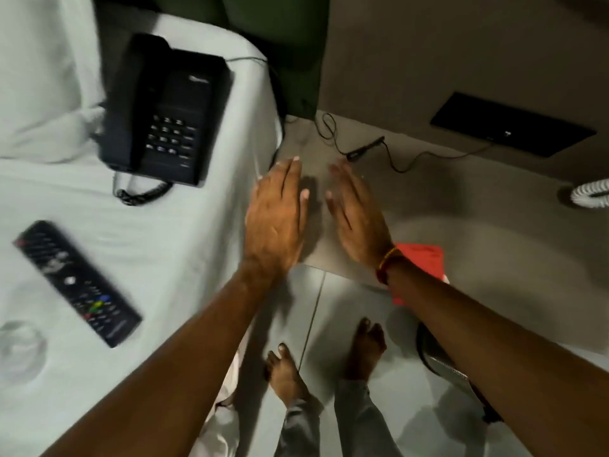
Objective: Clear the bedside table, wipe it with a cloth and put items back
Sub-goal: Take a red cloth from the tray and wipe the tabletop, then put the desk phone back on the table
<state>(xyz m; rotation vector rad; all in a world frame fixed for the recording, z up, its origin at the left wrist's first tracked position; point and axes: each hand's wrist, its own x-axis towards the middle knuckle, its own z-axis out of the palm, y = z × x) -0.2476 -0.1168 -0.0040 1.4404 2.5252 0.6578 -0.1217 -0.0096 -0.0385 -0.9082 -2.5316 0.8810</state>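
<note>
The grey bedside table (428, 199) stands to the right of the bed. My left hand (276, 219) and my right hand (356, 219) are held side by side over its left front part, fingers apart, holding nothing. A red cloth (425, 262) lies on the table's front edge, partly hidden by my right forearm. On the white bed (184, 232) lie a black desk phone (164, 110), a black remote control (75, 282) and a clear glass object (19, 351) at the lower left.
A thin black cable with a plug (365, 150) runs across the back of the table. A black panel (514, 125) is set in the wall behind. A white coiled hose (593, 192) sits at the right edge. My bare feet (329, 361) stand on the tiled floor.
</note>
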